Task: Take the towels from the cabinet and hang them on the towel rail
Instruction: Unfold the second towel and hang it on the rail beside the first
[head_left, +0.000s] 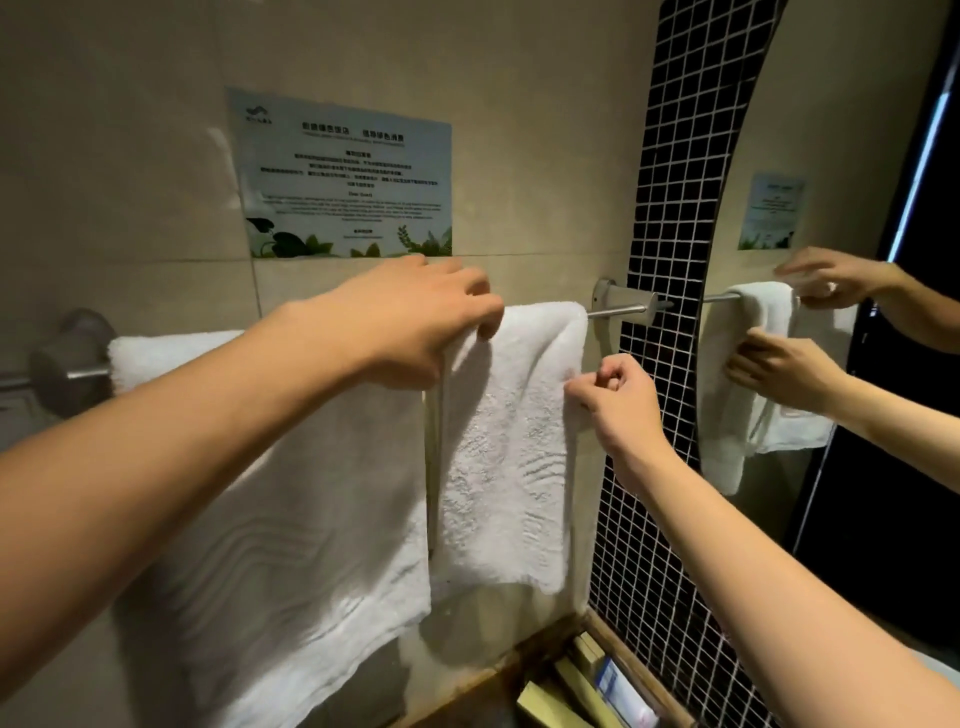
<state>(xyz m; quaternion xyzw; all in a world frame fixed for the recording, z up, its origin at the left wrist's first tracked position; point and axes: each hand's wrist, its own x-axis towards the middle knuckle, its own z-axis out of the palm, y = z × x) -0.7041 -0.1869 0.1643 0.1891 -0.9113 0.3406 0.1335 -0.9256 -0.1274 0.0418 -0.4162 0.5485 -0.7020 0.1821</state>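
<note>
Wooden tray (618, 639) of toiletries lower right | right hand (618, 397) pinching small white towel (511, 441) at its right edge | left hand (415, 322) gripping its top fold over towel rail (615, 312) | larger white towel (291, 519) draped alongside, left | notice (343, 174) on tiled wall beyond.

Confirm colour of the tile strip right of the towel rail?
Black small square tiles with pale grout lines, clearest in the head view.
</note>
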